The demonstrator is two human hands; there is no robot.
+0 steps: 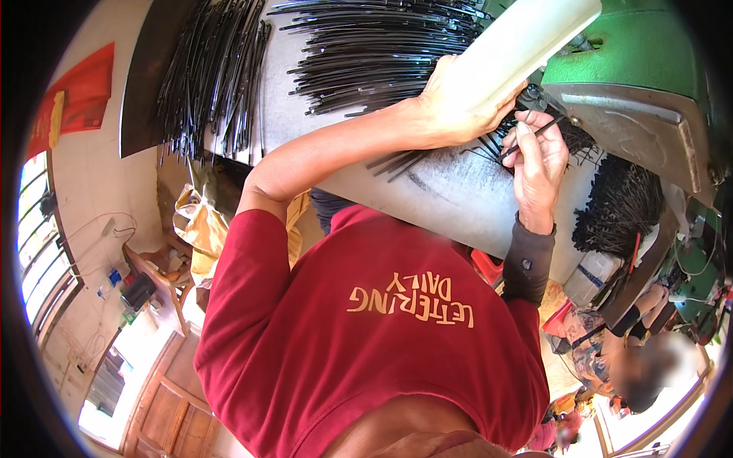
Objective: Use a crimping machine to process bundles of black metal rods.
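Note:
My right hand (539,156) is closed in a pinch on a thin black rod (534,137), beside the green machine. My left hand (462,111) reaches in from the left, with its fingertips close to the right hand. A long cream-white panel (527,46) covers much of the left hand, so what its fingers hold, if anything, is hidden. Beyond my left hand lies a wide pile of slim black rods (366,57). A few loose black rods (401,162) rest below my left wrist on the grey metal table (458,191).
The green machine (618,53) with a worn metal plate (634,130) stands at the right. Another bundle of black rods (217,76) lies at the far left. A dense black bundle (622,202) sits right of my right hand. Another person (611,359) is at the lower right.

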